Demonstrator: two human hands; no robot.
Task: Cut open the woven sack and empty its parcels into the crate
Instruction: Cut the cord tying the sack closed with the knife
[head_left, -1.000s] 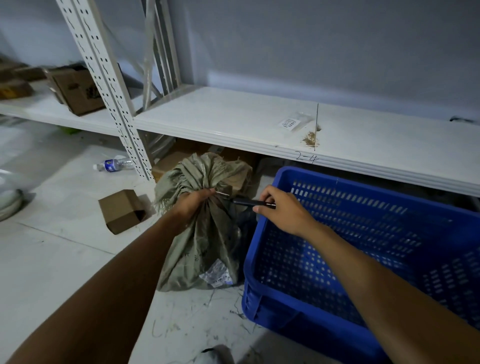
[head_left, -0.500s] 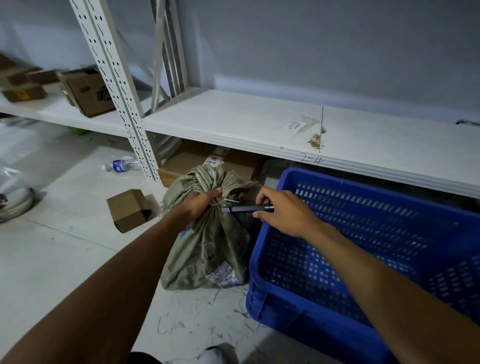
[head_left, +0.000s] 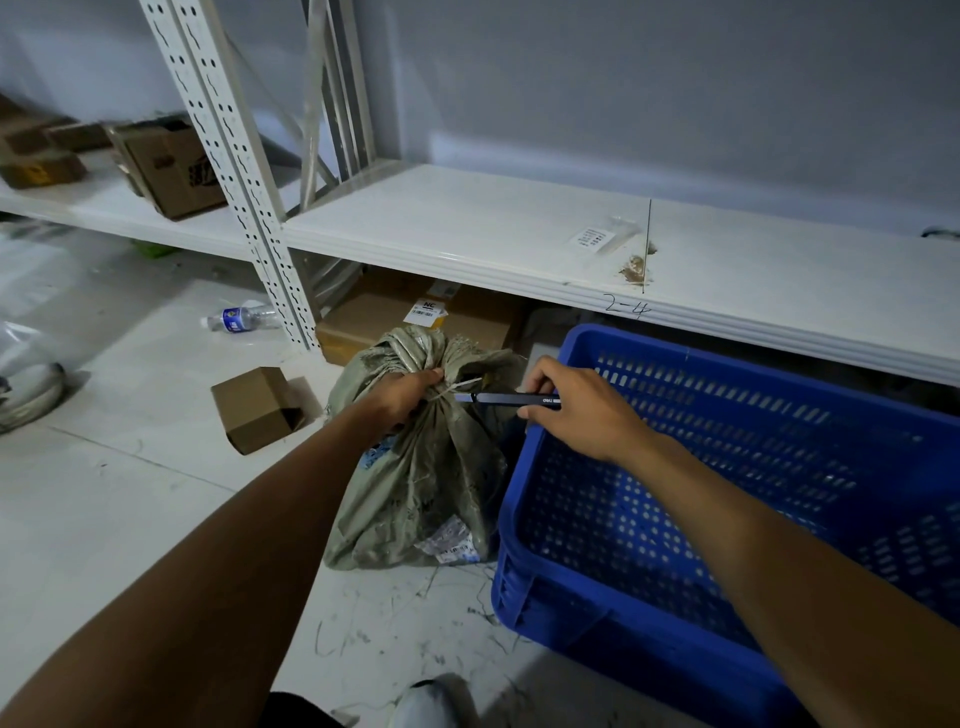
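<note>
The fingers (head_left: 415, 376) of the left hand (head_left: 402, 397) are wrapped tight round the gathered neck of the woven sack (head_left: 426, 467), just below the tie (head_left: 457, 387), a pale strip knotted there w/ its loose ends sticking out to the right. The right hand (head_left: 576, 410) is clamped on a dark blue utility knife (head_left: 511, 399), pinched between thumb and forefinger; the knife is held about level, its tip pointed left at the tie, very near it. Contact can't be told.

The sack is seen standing upright on the floor (head_left: 130, 493), grey-green, crumpled, mouth bunched above the left fist, a printed label (head_left: 452, 543) showing low on its right side. It is pressed against the left wall of the blue crate (head_left: 779, 519), which is set on the floor to the right; its perforated walls and base are visible, and no parcels are seen in the part of the inside in view.

Behind the sack, a cardboard box w/ a white label (head_left: 415, 325) is tucked under the white shelf (head_left: 519, 234), marked "2-4" on its front edge. A small open carton (head_left: 257, 408) is lying on the floor left of the sack, and a plastic bottle (head_left: 236, 318) further back by the rack upright (head_left: 234, 171). More boxes (head_left: 171, 166) are stacked on the shelf at far left.
</note>
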